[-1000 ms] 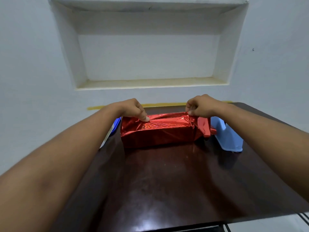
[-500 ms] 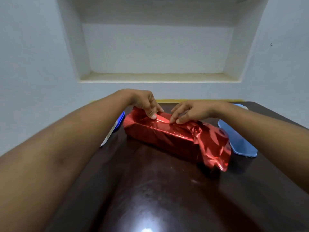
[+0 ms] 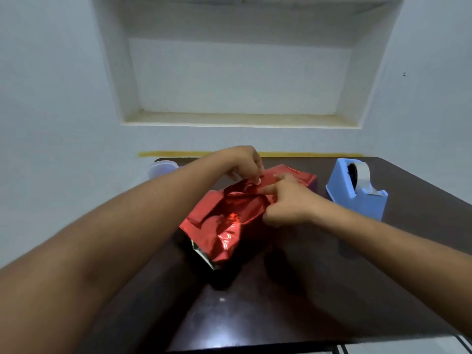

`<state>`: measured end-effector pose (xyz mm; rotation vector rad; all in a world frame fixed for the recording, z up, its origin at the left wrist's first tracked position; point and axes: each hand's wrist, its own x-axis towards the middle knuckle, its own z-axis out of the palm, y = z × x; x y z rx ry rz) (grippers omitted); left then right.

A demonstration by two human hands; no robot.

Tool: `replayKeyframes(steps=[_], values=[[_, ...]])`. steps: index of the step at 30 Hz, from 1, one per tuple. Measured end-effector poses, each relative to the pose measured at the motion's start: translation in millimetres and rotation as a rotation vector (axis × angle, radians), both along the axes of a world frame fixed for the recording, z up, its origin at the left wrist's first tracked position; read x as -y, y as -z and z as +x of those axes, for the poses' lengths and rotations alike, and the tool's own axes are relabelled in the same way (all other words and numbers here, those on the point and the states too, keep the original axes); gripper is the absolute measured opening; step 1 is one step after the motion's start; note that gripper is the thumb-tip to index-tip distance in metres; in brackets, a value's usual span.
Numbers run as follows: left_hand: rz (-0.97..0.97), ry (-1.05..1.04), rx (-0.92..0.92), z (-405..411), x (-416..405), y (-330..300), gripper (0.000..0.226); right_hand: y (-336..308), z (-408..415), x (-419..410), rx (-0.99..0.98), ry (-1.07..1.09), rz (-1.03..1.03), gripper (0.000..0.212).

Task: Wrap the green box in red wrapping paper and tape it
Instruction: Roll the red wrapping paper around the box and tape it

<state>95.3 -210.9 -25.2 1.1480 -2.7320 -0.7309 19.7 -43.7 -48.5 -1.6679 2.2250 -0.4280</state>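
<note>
The box wrapped in red paper (image 3: 229,221) lies mid-surface (image 3: 255,315), one end loose and crumpled. Left hand (image 3: 246,162) pinches a paper fold; right hand (image 3: 286,203) grasps the paper. A tape dispenser (image 3: 357,187) stands nearby.

Parcel (image 3: 229,226): counter (image 3: 332,290) centre, under my fingers (image 3: 258,178).
Tape dispenser (image 3: 357,190): two o'clock of it.
Tub (image 3: 163,168): ten o'clock.
</note>
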Motion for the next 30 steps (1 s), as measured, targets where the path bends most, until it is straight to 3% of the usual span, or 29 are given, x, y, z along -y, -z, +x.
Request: replayKeyframes(steps=[3, 6, 10, 14, 18, 24, 30], values=[[0.047, 0.097, -0.073, 2, 0, 8, 0.030, 2, 2, -12, -0.277, -0.068, -0.028, 0.076], [0.123, 0.166, -0.157, 5, -3, 13, 0.041, 3, -12, -16, -0.559, -0.108, -0.112, 0.073], [0.174, 0.226, -0.096, 16, -10, 1, 0.062, 11, -35, -15, -0.501, -0.304, -0.213, 0.068], [0.188, 0.274, 0.188, 39, -11, -16, 0.077, 26, -43, -11, -0.421, -0.286, -0.254, 0.064], [-0.103, 0.201, 0.287, 53, -11, -14, 0.084, 30, -43, -5, -0.463, -0.303, -0.313, 0.055], [-0.530, 0.112, 0.224, 68, -3, 3, 0.054, 30, -43, -2, -0.525, -0.333, -0.303, 0.058], [-0.769, 0.055, 0.200, 87, 2, 20, 0.035, 30, -41, -1, -0.565, -0.294, -0.257, 0.075]])
